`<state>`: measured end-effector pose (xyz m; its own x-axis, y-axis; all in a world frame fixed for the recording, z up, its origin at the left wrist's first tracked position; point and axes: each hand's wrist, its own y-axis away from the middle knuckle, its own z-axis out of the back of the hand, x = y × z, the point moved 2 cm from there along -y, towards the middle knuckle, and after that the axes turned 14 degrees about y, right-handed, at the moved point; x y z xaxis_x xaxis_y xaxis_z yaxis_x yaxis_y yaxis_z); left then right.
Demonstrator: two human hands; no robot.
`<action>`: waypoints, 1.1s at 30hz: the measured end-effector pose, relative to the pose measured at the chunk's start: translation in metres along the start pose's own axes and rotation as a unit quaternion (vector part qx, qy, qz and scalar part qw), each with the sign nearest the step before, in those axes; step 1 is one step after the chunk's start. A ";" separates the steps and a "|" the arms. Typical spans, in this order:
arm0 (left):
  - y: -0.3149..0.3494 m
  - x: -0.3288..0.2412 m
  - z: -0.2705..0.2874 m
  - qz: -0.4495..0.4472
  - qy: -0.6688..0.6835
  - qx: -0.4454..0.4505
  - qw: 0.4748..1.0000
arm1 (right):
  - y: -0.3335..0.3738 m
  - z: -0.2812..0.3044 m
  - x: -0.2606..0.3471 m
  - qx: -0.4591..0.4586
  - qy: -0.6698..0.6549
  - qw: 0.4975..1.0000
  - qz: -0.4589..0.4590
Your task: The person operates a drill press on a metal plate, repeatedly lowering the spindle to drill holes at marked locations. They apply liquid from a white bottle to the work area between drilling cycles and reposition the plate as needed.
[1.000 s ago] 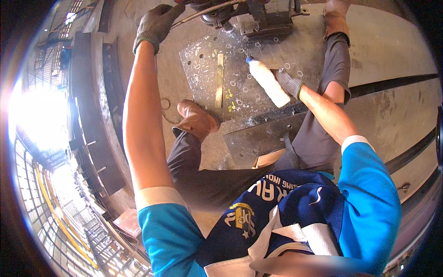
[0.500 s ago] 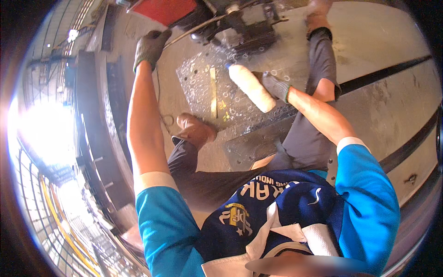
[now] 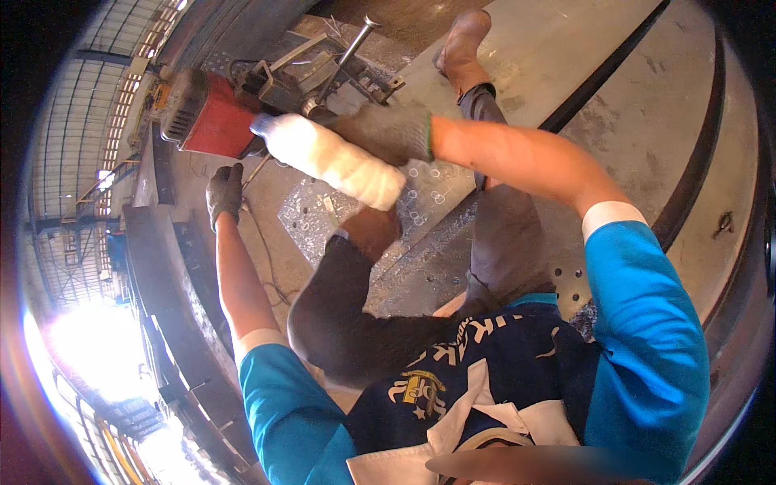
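My right hand [image 3: 376,133], in a dark grey glove, is closed round a plastic bottle [image 3: 335,166] filled with something whitish. The bottle is tilted, its blue cap end pointing up and left at the red-cased machine [image 3: 218,117]. That machine, which looks like a portable drill, lies on its side with a metal handle bar [image 3: 347,56] sticking up. My gloved left hand [image 3: 225,194] is left of the machine, near a thin cable [image 3: 259,222], its fingers stretched out and holding nothing I can see. Below the bottle lies a wet metal plate [image 3: 299,222] with drilled holes.
Metal shavings and rings [image 3: 420,202] lie on the plate beside my boot [image 3: 372,230]. My other leg stretches out to a boot [image 3: 465,44] at the far right. Large steel sheets [image 3: 606,113] with dark gaps spread to the right. Stacked dark steel [image 3: 153,267] stands left.
My right hand has lifted the bottle up and left toward the machine. My left hand is lower and further left in the picture. The view has turned, showing more of the machine.
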<state>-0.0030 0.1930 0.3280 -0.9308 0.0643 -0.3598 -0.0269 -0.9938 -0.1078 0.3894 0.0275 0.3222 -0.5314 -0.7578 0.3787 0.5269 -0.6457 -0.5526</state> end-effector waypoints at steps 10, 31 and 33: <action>0.007 0.000 0.001 -0.002 0.053 -0.014 0.998 | -0.083 0.024 0.025 -0.122 0.207 0.959 0.151; -0.001 0.031 -0.014 -0.033 0.112 0.002 0.993 | 0.091 -0.305 -0.060 0.169 -0.505 0.728 -0.431; -0.002 0.031 -0.014 -0.049 0.090 0.004 0.995 | 0.101 -0.328 -0.068 0.163 -0.601 0.614 -0.485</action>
<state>-0.0263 0.1988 0.3038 -0.8427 0.1763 -0.5088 -0.1187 -0.9825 -0.1438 0.2611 0.0445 -0.0034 0.0714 0.6025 0.7949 0.5581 -0.6846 0.4688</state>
